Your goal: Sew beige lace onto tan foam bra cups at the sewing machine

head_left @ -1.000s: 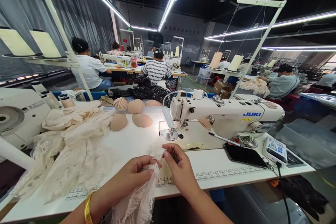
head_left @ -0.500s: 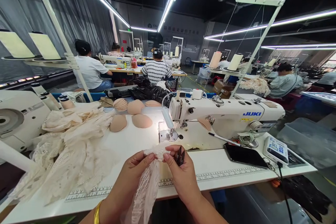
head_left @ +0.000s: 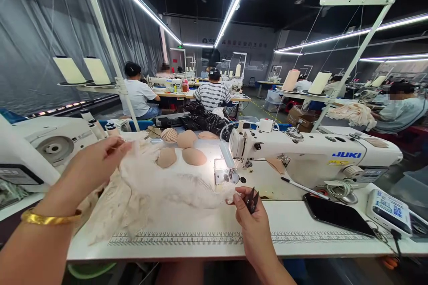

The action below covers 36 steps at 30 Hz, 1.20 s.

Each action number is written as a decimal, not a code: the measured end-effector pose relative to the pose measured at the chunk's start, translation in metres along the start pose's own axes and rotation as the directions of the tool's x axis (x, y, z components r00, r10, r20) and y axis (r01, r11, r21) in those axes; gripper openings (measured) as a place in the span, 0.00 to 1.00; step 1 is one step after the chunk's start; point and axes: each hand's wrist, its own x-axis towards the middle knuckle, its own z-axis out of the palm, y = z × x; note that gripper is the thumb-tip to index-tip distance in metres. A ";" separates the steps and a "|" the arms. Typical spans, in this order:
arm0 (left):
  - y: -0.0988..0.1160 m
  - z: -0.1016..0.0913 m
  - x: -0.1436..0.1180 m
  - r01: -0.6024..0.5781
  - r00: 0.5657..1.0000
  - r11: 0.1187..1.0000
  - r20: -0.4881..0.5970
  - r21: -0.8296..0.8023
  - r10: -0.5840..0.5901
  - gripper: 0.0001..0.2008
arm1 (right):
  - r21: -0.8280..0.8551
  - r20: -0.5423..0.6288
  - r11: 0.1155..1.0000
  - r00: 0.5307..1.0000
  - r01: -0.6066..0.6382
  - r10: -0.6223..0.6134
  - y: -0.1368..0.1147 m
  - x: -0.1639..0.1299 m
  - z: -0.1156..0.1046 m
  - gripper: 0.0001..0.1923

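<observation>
A cream lace piece (head_left: pixel 174 187) is stretched sideways over the table, blurred by motion. Its left end is pinched in my left hand (head_left: pixel 85 167), raised at the left. My right hand (head_left: pixel 256 225) is closed on the other end, in front of the sewing machine's needle plate. Dark thread snips (head_left: pixel 251 200) also sit in the right hand, points upward. Beneath my left hand lies a heap of cream lace (head_left: pixel 110 213). Beige moulded cups (head_left: pixel 194 156) rest behind the stretched piece.
A JUKI sewing machine (head_left: pixel 321 153) stands at the right, with a pen (head_left: pixel 305 188), a phone (head_left: pixel 337 214) and a white box-shaped device (head_left: pixel 389 211) near it. Another machine (head_left: pixel 53 142) is at the left. Printed ruler markings (head_left: pixel 187 239) run along the table's front. Co-workers sit beyond.
My hands have moved apart: the left went up and left with one lace end, the right slightly right. The lace, which was hanging down between them, is now spread sideways. The view has turned left.
</observation>
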 end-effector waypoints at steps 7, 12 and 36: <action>-0.011 0.068 -0.095 -0.313 0.838 0.920 0.525 0.237 0.149 0.19 | -0.018 0.100 0.996 0.991 -0.089 0.090 -0.006 -0.013 0.025 0.19; -0.021 0.123 -0.147 0.140 0.523 0.989 0.851 -0.045 -0.036 0.15 | -0.192 0.082 0.979 0.995 0.065 -0.049 -0.010 -0.008 0.014 0.17; -0.058 0.116 -0.126 0.417 0.453 0.908 0.858 0.037 -0.243 0.19 | -0.664 0.585 0.297 0.724 0.686 -0.365 -0.008 -0.004 -0.029 0.12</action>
